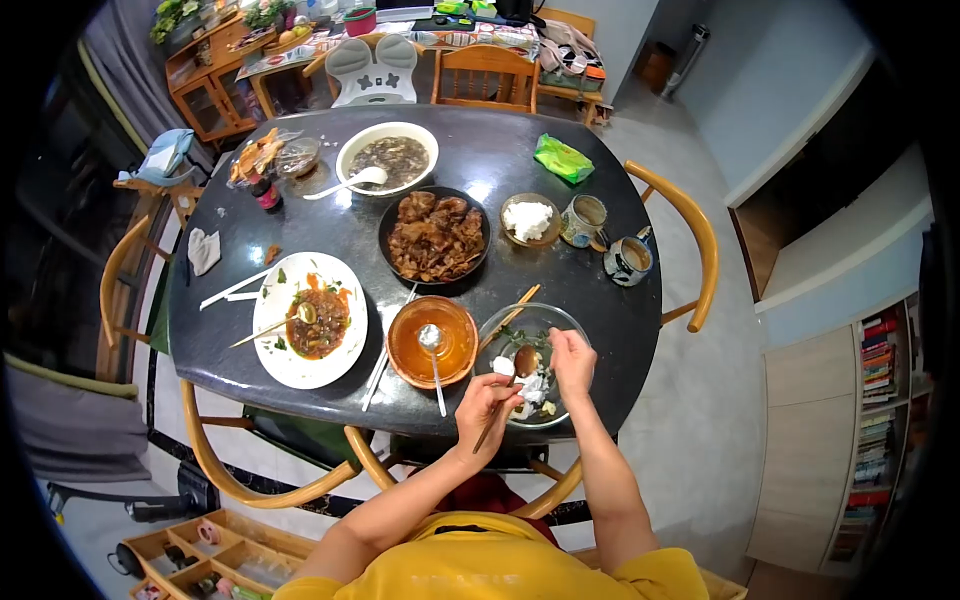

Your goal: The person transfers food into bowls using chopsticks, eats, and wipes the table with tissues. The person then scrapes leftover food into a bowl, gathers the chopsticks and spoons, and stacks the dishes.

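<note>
My left hand (484,408) is closed around the handle of a brown spoon (525,361), whose bowl points up and away over a clear glass bowl (483,327). Inside the glass bowl lie dark green leaves and white scraps (538,386). Over its right side is my right hand (573,362), fingers pinched together; whatever they hold, if anything, is hidden. A pair of wooden chopsticks (518,312) leans across the far left rim. Just left stands an orange-brown bowl (400,368) with a metal spoon (433,352) in it.
Across the dark table (590,330) are a white plate of saucy leftovers (285,372), a black dish of brown meat (437,240), a soup bowl (428,140) with a white ladle, a rice bowl (527,218), two cups (627,262), and a green packet (563,158). Wooden chairs (700,240) surround it.
</note>
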Action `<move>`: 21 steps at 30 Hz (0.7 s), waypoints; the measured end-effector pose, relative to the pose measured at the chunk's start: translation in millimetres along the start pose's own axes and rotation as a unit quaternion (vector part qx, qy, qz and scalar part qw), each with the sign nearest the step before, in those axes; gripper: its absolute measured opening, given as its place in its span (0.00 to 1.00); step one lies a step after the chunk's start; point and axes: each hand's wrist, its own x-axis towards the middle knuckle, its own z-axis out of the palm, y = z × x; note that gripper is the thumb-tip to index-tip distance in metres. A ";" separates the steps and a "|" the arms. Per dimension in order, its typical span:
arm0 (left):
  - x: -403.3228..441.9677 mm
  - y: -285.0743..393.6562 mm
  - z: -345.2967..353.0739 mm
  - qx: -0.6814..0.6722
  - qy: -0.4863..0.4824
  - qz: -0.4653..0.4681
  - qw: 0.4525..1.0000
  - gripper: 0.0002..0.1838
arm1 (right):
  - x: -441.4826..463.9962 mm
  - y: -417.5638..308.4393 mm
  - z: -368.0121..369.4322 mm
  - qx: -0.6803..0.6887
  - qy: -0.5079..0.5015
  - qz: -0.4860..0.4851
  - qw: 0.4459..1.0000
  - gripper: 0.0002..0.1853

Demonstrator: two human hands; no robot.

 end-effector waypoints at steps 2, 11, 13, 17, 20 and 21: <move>-7.8 -18.1 4.4 0.011 0.015 -0.008 1.000 0.07 | 2.6 17.6 -0.9 -0.113 -0.035 -0.044 0.992 0.10; -24.5 -59.9 -3.9 0.060 -0.002 -0.009 0.998 0.08 | -1.8 8.4 -2.3 -0.118 -0.062 -0.034 0.990 0.09; -26.7 -79.1 -3.7 0.050 -0.043 -0.055 0.996 0.08 | 1.5 11.1 3.6 -0.118 -0.074 -0.133 0.981 0.09; -13.5 -77.9 -13.9 0.227 -0.159 0.091 0.956 0.08 | 11.7 15.8 -0.8 -0.163 -0.113 -0.265 0.944 0.11; -11.7 -77.5 -16.5 0.251 -0.193 0.122 0.941 0.14 | 15.3 10.0 -4.0 -0.166 -0.134 -0.235 0.948 0.10; -11.8 -75.6 -18.2 0.262 -0.193 0.125 0.937 0.16 | 16.5 4.5 -4.8 -0.162 -0.120 -0.258 0.945 0.09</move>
